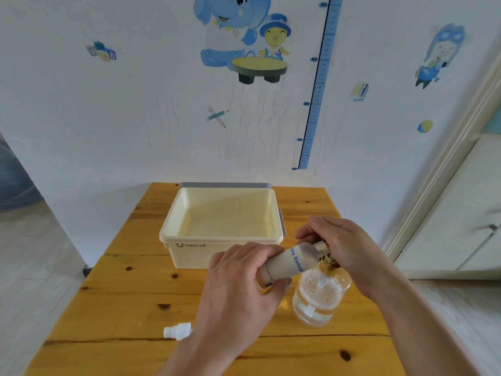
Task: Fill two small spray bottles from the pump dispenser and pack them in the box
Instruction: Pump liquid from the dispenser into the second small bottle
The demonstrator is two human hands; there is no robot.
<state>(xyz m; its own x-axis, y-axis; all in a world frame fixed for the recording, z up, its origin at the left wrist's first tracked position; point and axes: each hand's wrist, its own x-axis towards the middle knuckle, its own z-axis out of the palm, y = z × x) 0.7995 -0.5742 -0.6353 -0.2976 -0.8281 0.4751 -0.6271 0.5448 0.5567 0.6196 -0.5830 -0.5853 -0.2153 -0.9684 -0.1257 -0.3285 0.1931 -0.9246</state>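
The left hand (241,278), centre-right of the frame, is grasping the small spray bottle (287,264) around its lower body, fingers and thumb wrapped round it. The bottle is lying tilted, close to horizontal, uncapped, its open neck pointing right and meeting the top of the pump dispenser (320,297). The right hand (347,248) is sitting over the dispenser's head with fingers curled down around it; the head itself is mostly hidden beneath them. The dispenser, clear glass with a gold collar, is standing upright on the wooden table (122,294) at right of centre, holding clear liquid with foam above it. The cream box (222,221) is sitting open at the far middle of the table, just behind the left hand. A white spray cap (177,331) is lying on its side in the lower left of the table, well apart from the bottle.
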